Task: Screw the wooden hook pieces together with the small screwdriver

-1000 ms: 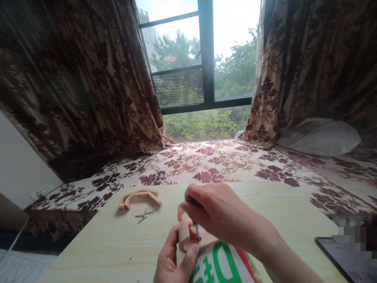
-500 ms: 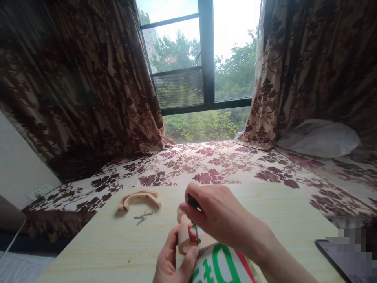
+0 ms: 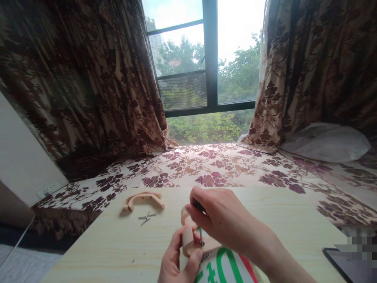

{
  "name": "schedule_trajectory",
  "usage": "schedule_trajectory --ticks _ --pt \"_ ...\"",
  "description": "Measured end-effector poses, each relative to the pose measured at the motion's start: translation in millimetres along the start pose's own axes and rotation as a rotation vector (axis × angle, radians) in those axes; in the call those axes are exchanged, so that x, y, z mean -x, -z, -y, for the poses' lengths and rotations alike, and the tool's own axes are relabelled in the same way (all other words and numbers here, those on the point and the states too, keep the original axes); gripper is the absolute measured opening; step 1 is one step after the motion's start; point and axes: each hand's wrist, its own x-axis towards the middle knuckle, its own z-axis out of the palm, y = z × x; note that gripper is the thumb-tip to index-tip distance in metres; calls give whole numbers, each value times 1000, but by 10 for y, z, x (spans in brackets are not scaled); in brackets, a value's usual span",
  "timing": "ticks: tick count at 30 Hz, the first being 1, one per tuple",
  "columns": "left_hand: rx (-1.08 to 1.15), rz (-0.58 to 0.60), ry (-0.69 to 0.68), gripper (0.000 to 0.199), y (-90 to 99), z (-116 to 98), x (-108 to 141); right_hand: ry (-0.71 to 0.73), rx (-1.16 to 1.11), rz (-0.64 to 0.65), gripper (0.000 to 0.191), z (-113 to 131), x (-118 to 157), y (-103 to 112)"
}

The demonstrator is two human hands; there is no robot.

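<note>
My right hand (image 3: 219, 212) is closed around the dark handle of a screwdriver (image 3: 202, 236). Its metal shaft points down, and the tip meets a dark screw head on a pale wooden piece (image 3: 188, 240). Rounded ends stand up from that piece, and part of it is hidden behind my hands. My left hand (image 3: 179, 255) grips the wooden piece from the near left, thumb in front and fingers behind. Under the wood lies a white package with green lettering (image 3: 226, 265). To the left, curved wooden parts (image 3: 144, 199) rest near several loose screws (image 3: 146, 218).
The pale wooden table (image 3: 97, 243) holds everything. A dark-edged flat device (image 3: 338, 261) lies at its right edge, partly blurred out. Beyond are a flower-patterned cover (image 3: 212, 161), patterned curtains (image 3: 118, 78), a window and a whitish plastic bag (image 3: 326, 142).
The whole view has shifted slightly, so things appear a little farther right and lower. Both hands keep the same hold, with the screwdriver still at the screw.
</note>
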Motion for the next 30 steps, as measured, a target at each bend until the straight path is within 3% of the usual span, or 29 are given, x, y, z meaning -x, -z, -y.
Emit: schedule_trajectory --ticks 6,13,19,26,30 --pt "-44 -14 -12 50 27 72 -8 89 -120 132 18 53 26 62" --pt "-22 44 -18 39 19 -40 7 -79 -5 28 21 -53 -12 -47" --pt "-1 31 -24 33 -3 -113 28 57 -77 58 11 -16 5 -13" --pt "-23 32 -29 35 8 -75 20 -6 -25 0 17 -46 -2 -60" --pt "-61 29 -11 40 35 -18 6 111 -103 68 12 16 23 -2"
